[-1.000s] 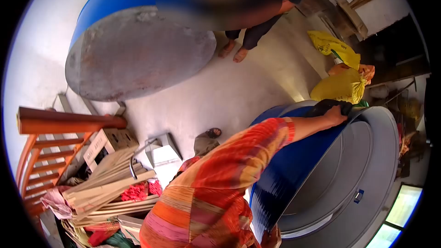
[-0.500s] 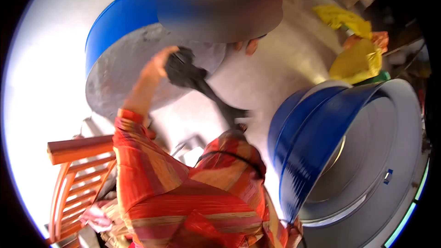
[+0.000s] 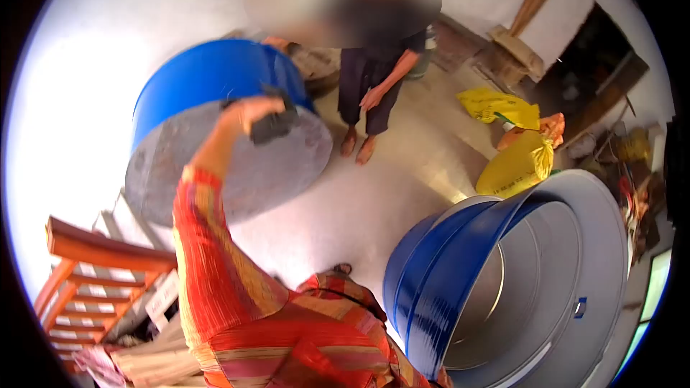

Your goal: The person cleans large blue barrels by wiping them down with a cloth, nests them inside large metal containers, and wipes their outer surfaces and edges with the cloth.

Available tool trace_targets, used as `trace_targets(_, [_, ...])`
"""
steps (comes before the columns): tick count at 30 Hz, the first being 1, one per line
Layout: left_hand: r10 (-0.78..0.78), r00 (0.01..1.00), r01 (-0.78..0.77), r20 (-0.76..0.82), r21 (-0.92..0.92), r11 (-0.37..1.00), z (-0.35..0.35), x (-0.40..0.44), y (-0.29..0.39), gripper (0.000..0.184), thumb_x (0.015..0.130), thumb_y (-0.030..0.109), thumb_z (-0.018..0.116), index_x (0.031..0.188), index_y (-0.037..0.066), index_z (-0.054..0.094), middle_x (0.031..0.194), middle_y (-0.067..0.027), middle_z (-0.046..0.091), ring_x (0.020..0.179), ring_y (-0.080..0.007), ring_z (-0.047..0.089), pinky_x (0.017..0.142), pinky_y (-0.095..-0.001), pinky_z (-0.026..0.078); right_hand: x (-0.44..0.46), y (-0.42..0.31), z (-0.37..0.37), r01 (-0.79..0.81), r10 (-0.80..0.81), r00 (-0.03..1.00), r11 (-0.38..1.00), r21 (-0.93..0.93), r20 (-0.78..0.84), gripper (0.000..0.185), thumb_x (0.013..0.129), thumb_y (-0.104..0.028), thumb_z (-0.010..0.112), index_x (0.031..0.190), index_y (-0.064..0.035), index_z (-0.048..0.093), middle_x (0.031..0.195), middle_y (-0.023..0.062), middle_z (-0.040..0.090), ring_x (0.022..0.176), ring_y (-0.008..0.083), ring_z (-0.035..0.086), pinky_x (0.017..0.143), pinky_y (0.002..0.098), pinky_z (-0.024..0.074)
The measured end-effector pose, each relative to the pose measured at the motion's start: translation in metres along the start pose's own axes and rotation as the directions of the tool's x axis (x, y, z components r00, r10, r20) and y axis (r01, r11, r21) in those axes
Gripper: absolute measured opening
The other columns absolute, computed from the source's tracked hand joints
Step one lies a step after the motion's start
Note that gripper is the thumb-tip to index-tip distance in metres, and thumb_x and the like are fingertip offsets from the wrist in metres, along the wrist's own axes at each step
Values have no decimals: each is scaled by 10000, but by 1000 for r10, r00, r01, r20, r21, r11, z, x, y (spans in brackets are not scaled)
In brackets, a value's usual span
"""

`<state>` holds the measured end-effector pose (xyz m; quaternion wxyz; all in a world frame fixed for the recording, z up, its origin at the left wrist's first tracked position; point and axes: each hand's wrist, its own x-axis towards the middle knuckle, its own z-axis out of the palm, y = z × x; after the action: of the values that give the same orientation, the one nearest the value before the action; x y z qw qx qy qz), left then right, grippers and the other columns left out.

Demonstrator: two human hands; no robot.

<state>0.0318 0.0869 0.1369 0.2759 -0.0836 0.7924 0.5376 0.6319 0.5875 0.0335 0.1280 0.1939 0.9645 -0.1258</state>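
My left hand (image 3: pixel 253 112) is closed on a bunched black cloth (image 3: pixel 273 128), held out at arm's length. Behind the cloth is the grey round face (image 3: pixel 215 179) of a large blue drum (image 3: pixel 208 70) tipped on its side; whether cloth and drum touch I cannot tell. Only a sliver of my right hand (image 3: pixel 443 376) shows at the bottom, beside a second blue drum-like vessel (image 3: pixel 460 266) with a pale inside. Its fingers are hidden.
Another person (image 3: pixel 374 93) stands barefoot by the tipped drum, one arm hanging down. Yellow sacks (image 3: pixel 519 165) lie on the floor to the right. A wooden chair (image 3: pixel 108 251) stands at lower left. Wood pieces (image 3: pixel 535 0) lean against the back wall.
The view has tilted up, showing more of the other person and the room. The black cloth, which trailed down from my left hand, now appears bunched against the drum's grey face.
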Motion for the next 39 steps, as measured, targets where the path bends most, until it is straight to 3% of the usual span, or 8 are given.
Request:
trace_targets(2, [-34, 993, 19, 117, 126, 992, 56, 8, -13, 666, 811, 451, 608, 1367, 138, 417, 1492, -71, 257, 1374, -252, 179, 994, -567, 283, -2, 4, 6, 4, 2, 998, 996, -91, 59, 371, 872, -163, 528, 1235, -89, 532, 964, 186, 627, 731, 345, 634, 585, 427, 527])
trace_targets(6, [-122, 802, 47, 585, 142, 989, 188, 81, -51, 452, 848, 402, 580, 1216, 142, 541, 1184, -26, 511, 1082, -149, 453, 888, -368, 398, -7, -9, -12, -44, 50, 997, 994, 95, -61, 459, 821, -121, 532, 1278, -114, 491, 1032, 217, 598, 831, 375, 614, 668, 422, 504])
trace_targets(7, [149, 807, -403, 571, 350, 846, 214, 76, -44, 327, 874, 313, 560, 1130, 110, 584, 1082, -22, 555, 994, -124, 504, 818, -264, 424, 3, -29, -37, -169, 167, 986, 957, 237, 29, 504, 768, -24, 531, 1266, -98, 514, 1029, 244, 590, 927, 409, 596, 775, 405, 484])
trace_targets(11, [104, 702, 196, 705, -331, 923, 335, 119, -83, 349, 937, 312, 505, 1135, 29, 555, 1036, -111, 625, 930, -229, 613, 858, -351, 492, 1, -58, -55, -104, 132, 986, 966, 238, -105, 489, 759, 50, 537, 1236, -54, 520, 1053, 238, 578, 912, 417, 566, 784, 448, 475])
trace_targets(20, [270, 446, 658, 853, -517, 547, 445, 88, -71, 316, 909, 206, 456, 1165, 38, 534, 990, -98, 641, 927, -230, 618, 852, -353, 497, 79, -119, -72, -278, 359, 919, 882, 380, -161, 503, 853, -14, 555, 1336, -45, 418, 1119, 172, 587, 967, 288, 603, 803, 365, 492])
trace_targets(25, [514, 444, 259, 734, -654, 711, 488, -12, -61, 441, 894, 142, 558, 1279, 7, 389, 1119, -134, 550, 1061, -196, 533, 918, -308, 423, 134, -124, -72, -332, 393, 910, 882, 333, -132, 482, 850, -49, 569, 1313, -35, 434, 1070, 209, 598, 946, 320, 617, 799, 371, 491])
trace_targets(27, [798, 452, -473, 399, -651, 594, 509, -39, -71, 534, 883, 121, 553, 1342, -9, 315, 1246, -238, 406, 1187, -353, 406, 1010, -371, 319, 148, -123, -72, -353, 396, 912, 889, 292, -106, 424, 845, -72, 573, 1255, -19, 481, 990, 223, 609, 899, 344, 620, 760, 383, 490])
trace_targets(39, [949, 310, -760, 62, -583, 287, 598, 110, 80, 395, 833, 92, 514, 1191, -62, 449, 1306, -234, 364, 1132, -412, 389, 995, -457, 309, 141, -126, -69, -272, 296, 948, 943, 191, -114, 106, 816, -117, 584, 822, -18, 548, 692, 171, 533, 636, 387, 538, 564, 422, 442])
